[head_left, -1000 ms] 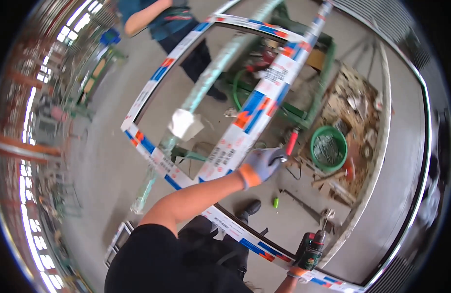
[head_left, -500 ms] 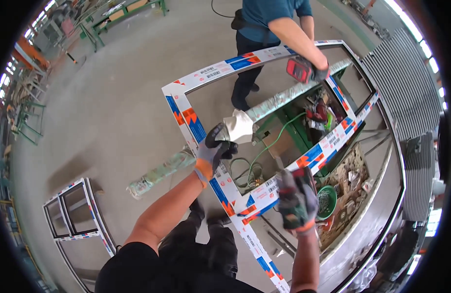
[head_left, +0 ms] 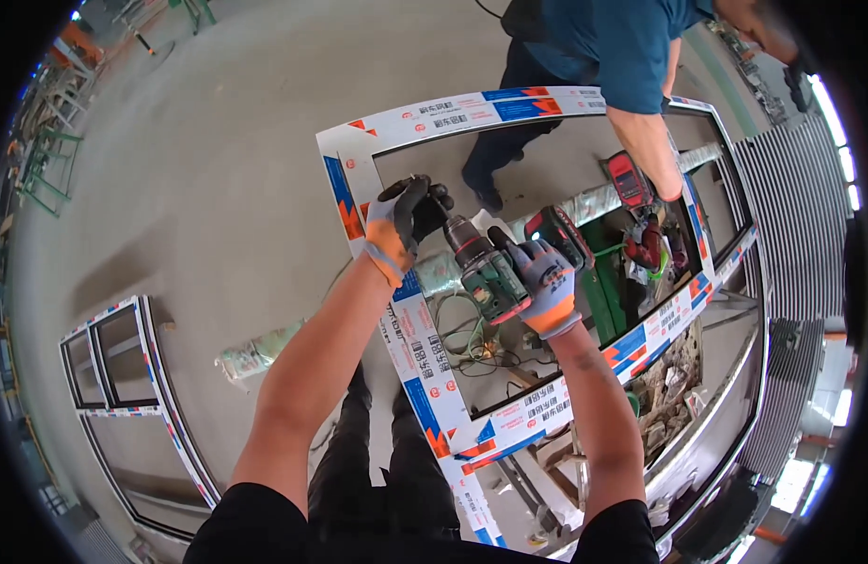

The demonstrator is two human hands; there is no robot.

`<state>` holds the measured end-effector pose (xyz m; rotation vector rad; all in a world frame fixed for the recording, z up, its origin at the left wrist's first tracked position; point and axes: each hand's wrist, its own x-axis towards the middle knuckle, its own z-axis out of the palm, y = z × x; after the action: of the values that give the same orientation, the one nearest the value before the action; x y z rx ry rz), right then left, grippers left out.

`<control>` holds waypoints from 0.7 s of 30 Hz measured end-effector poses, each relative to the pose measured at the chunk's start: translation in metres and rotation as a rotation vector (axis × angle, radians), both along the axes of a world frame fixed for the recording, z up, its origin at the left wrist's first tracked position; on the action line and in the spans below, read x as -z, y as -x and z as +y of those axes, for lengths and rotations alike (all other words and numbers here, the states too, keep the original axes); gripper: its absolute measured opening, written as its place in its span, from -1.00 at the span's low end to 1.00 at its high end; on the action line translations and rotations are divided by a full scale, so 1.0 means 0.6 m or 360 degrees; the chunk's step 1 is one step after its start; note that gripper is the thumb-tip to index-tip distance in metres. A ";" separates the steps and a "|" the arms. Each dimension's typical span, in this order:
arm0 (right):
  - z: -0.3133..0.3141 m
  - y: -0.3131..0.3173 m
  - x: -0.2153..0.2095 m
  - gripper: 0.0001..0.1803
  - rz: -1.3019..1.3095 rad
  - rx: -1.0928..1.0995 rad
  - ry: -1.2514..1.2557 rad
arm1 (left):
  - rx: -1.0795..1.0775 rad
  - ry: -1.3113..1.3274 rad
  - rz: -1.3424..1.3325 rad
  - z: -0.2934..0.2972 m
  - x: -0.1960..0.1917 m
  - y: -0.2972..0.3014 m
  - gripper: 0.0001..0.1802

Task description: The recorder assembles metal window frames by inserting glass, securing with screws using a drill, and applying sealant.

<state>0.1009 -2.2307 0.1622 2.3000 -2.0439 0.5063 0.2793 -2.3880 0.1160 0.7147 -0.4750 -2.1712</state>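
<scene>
My right hand point(head_left: 547, 282) grips a cordless drill point(head_left: 495, 284) with a dark green body, its battery pack pointing away to the right. The drill lies tilted over the frame opening, its chuck toward my left hand. My left hand point(head_left: 406, 221) is closed at the front of the chuck, fingertips pinched around the bit area; what they hold is too small to make out. Both hands wear grey gloves with black fingers and orange cuffs. Beneath them is a large window frame point(head_left: 420, 343), covered in white, blue and orange protective film.
A co-worker point(head_left: 631, 56) leans over the frame's far right side, one hand by another red-and-black drill point(head_left: 631, 179). A film-wrapped bar point(head_left: 255, 352) runs beneath the frame. Cables point(head_left: 467, 343) lie below the opening. A smaller frame point(head_left: 157, 395) stands at left; corrugated sheets point(head_left: 796, 207) at right.
My right hand has brought the drill up and left to my left hand. The white piece beside my left hand is now mostly out of sight. The co-worker has leaned in to the right.
</scene>
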 end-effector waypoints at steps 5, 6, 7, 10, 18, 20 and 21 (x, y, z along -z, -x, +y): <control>-0.021 0.023 0.019 -0.31 0.0005 -0.0097 -0.0024 | -0.0090 0.0011 -0.0158 0.001 0.006 0.009 -0.83; -0.025 0.026 0.023 -0.32 0.0034 -0.0095 -0.0032 | -0.0097 0.0009 -0.0167 -0.003 0.010 0.009 -0.83; -0.025 0.029 0.029 -0.32 0.0024 -0.0100 -0.0035 | -0.0064 0.0018 -0.0145 -0.007 0.016 0.008 -0.82; -0.028 0.050 0.043 -0.37 0.0153 -0.0071 -0.0113 | 0.0016 0.0031 -0.0081 -0.020 0.016 0.024 -0.79; -0.053 0.061 0.011 -0.33 0.0316 -0.0016 -0.0267 | 0.0513 0.0498 -0.0704 -0.075 -0.059 0.004 -0.61; -0.055 0.063 0.010 -0.33 0.0415 0.0018 -0.0233 | 0.0598 0.0529 -0.0677 -0.078 -0.069 0.010 -0.60; -0.054 0.063 0.007 -0.34 0.0383 0.0020 -0.0218 | 0.0534 0.0498 -0.0703 -0.068 -0.077 0.016 -0.63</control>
<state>0.0632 -2.2633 0.1578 2.2863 -2.0322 0.0841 0.2696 -2.4287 0.1624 0.9932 -1.2101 -2.1608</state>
